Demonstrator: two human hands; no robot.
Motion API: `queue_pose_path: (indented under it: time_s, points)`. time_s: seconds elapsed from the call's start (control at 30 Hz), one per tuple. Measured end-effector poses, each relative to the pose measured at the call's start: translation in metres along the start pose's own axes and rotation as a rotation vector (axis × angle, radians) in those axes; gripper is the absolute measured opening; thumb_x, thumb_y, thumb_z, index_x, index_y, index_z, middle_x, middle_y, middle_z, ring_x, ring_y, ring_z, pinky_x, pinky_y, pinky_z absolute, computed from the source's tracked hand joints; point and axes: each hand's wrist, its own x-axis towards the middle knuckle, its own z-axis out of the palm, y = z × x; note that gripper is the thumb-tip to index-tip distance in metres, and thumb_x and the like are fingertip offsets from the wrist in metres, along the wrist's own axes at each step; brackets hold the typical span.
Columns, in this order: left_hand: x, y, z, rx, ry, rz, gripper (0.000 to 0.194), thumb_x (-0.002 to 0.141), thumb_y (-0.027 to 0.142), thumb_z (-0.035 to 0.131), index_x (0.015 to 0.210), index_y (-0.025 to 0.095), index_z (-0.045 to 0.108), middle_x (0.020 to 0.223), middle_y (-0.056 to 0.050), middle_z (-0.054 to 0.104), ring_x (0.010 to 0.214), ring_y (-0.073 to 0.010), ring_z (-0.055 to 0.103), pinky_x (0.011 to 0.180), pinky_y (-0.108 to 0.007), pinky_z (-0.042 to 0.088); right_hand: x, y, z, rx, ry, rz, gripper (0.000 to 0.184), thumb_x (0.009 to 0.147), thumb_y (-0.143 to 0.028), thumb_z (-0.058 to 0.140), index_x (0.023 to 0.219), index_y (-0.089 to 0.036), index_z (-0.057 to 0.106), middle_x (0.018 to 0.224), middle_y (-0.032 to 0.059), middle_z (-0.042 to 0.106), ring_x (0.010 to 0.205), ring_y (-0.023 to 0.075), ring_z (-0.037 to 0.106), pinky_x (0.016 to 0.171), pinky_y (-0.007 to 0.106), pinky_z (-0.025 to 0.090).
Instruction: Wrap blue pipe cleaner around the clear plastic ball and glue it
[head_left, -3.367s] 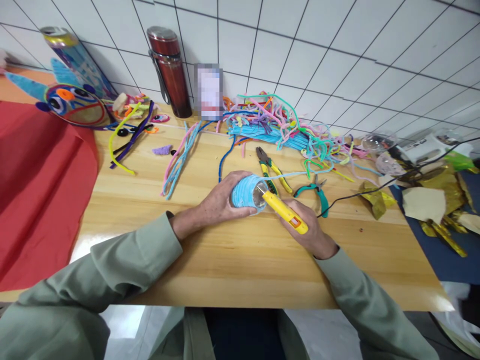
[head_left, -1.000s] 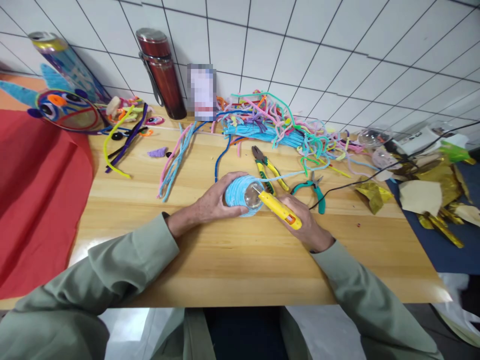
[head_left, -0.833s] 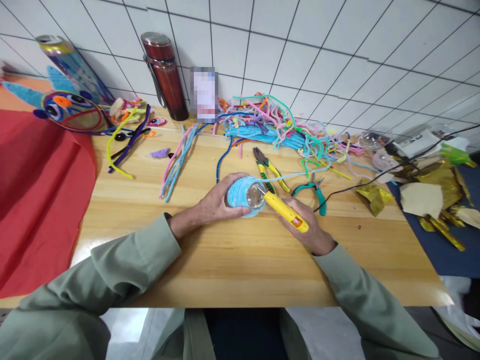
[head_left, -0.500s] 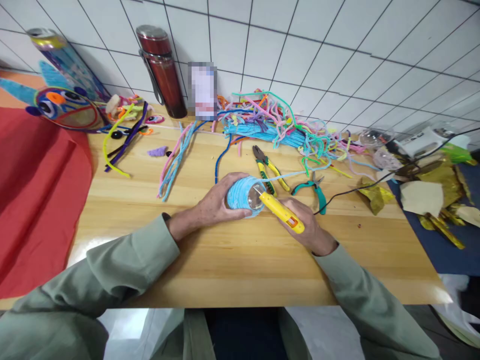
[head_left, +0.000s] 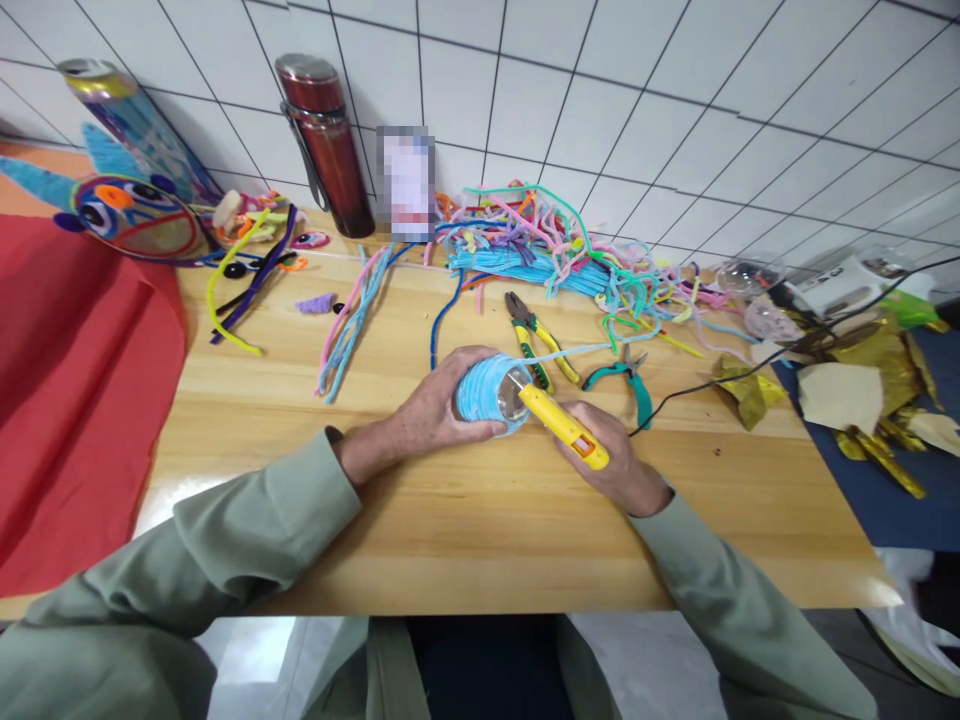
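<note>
My left hand (head_left: 444, 402) is wrapped round a clear cylinder wound with light-blue pipe cleaner (head_left: 480, 390), lying with its bare round end facing right. In my right hand (head_left: 611, 455) is a yellow hot glue gun (head_left: 566, 425), its metal nozzle at the rim of that end; whether it touches I cannot tell. A loose tail of blue pipe cleaner (head_left: 581, 350) runs off the cylinder to the right. Just behind lie yellow-and-green pliers (head_left: 540, 340), and teal-handled cutters (head_left: 626, 380) rest near my right hand.
Pipe cleaners (head_left: 532, 262) are heaped along the tiled wall. A red thermos (head_left: 330, 150) and a tall can (head_left: 139, 130) stand at the back left, by a decorated fish-like figure (head_left: 142, 220). Red cloth (head_left: 82, 400) covers the left side. A black cord (head_left: 720, 378) crosses the right.
Very little differs: the cylinder and my left hand have shifted a hair to the right. The glue gun stays at the cylinder's rim.
</note>
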Motion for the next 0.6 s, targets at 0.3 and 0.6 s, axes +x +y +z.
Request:
queue_pose_path:
  time_s: [0.3,0.6]
  points:
    - [-0.0007,0.0015,0.0013,0.021,0.008,0.026,0.086,0.085,0.054,0.089,0.154,0.025,0.047,0.149,-0.017,0.06,0.138,-0.0362,0.064,0.118,-0.056,0.055,-0.0016,-0.0006,0.0,0.001,0.022,0.039,0.019,0.098,-0.012,0.064,0.11,-0.027,0.062,0.093,0.0035,0.075,0.081,0.0221,0.073,0.073,0.035,0.061]
    - [-0.0014,0.0014,0.0022,0.037,0.024,0.027,0.085,0.086,0.056,0.088,0.154,0.025,0.047,0.149,-0.017,0.061,0.139,-0.0361,0.064,0.118,-0.056,0.055,-0.0009,-0.0088,0.0005,-0.025,0.032,0.016,0.022,0.097,-0.012,0.064,0.114,-0.027,0.063,0.087,0.0022,0.072,0.076,0.0219,0.072,0.07,0.034,0.06]
